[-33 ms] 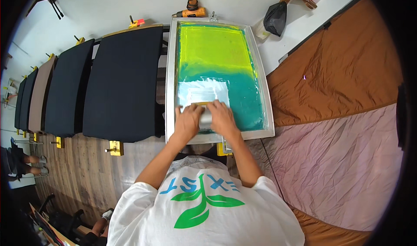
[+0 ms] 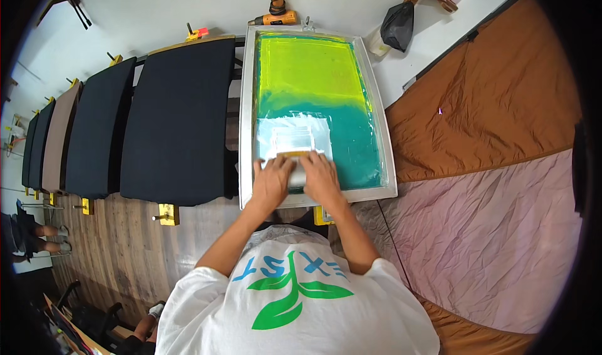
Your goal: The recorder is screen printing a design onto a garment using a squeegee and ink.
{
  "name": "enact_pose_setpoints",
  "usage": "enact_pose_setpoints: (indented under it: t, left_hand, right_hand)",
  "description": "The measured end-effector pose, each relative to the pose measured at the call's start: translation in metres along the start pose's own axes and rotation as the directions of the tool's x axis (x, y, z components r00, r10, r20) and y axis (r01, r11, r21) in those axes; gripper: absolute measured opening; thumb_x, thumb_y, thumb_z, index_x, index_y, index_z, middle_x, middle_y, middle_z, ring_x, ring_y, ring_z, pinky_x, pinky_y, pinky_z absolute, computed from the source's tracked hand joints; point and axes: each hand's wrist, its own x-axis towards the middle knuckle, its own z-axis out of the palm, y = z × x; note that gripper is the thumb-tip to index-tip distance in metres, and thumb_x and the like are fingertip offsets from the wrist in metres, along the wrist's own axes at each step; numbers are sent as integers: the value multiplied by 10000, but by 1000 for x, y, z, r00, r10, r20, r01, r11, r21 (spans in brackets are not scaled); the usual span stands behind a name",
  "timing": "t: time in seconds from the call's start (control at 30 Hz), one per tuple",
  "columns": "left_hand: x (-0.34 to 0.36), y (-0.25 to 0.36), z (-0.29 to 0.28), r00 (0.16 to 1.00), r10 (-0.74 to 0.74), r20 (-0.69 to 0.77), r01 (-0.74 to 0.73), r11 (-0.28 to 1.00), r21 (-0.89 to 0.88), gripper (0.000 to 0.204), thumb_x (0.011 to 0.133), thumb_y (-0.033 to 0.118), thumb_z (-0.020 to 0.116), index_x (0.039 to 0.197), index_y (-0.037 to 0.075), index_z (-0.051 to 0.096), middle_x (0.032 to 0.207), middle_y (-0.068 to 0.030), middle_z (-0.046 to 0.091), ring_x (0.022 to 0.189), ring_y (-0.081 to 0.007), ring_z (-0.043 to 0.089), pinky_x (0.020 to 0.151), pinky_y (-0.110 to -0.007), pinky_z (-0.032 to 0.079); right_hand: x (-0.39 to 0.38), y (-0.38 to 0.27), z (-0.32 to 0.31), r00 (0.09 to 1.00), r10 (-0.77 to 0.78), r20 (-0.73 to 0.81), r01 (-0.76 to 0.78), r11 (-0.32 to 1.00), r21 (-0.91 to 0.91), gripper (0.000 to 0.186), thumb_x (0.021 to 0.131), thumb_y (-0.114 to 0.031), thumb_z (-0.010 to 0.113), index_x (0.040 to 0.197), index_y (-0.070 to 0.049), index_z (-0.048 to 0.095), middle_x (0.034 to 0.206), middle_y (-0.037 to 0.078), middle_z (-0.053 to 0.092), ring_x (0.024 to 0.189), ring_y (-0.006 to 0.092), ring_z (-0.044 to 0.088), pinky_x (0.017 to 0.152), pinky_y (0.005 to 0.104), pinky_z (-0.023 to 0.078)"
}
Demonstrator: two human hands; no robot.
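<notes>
A screen-printing frame (image 2: 390, 157) with a pale rim lies in front of me. Its mesh is yellow-green at the far end and teal nearer me. White ink (image 2: 266, 129) spreads over the near left part of the mesh, around a faint rectangular outline. Across that ink I grip a squeegee (image 2: 293, 153) with a yellowish edge and a pale body. My left hand (image 2: 272, 180) is closed on its left side. On its right side, my right hand (image 2: 320, 177) is closed too. The fingers partly cover the squeegee, and its blade is hidden.
To the left, several padded boards hold dark cloth (image 2: 179, 120) and one brown cloth (image 2: 61, 135), with yellow clamps (image 2: 168, 214) at their ends. An orange heat gun (image 2: 279, 18) lies beyond the frame. Brown fabric (image 2: 476, 98) hangs at right. Other people's legs (image 2: 47, 229) show at left.
Both hands and the squeegee have moved slightly toward me over the white ink. The frame has stayed in place.
</notes>
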Motion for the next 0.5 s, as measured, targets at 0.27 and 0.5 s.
enact_pose_setpoints:
  t: [0.27, 0.5]
  left_hand:
    - [8, 12, -45, 931, -47, 363, 65, 997, -38, 318, 747, 87, 699, 1062, 126, 694, 884, -104, 710, 866, -290, 691, 947, -524, 357]
    - [81, -19, -30, 948, -115, 298, 98, 993, 72, 335, 769, 126, 727, 1100, 124, 678, 915, -131, 724, 892, -335, 690, 854, -497, 398]
  right_hand:
    - [3, -6, -40, 958, 5, 287, -21, 998, 52, 316, 672, -20, 666, 985, -63, 660, 955, 155, 659, 952, 367, 645, 801, 504, 505]
    - [85, 24, -32, 947, 81, 310, -88, 996, 7, 256, 692, -13, 652, 944, -59, 651, 939, 151, 672, 941, 382, 644, 784, 476, 524]
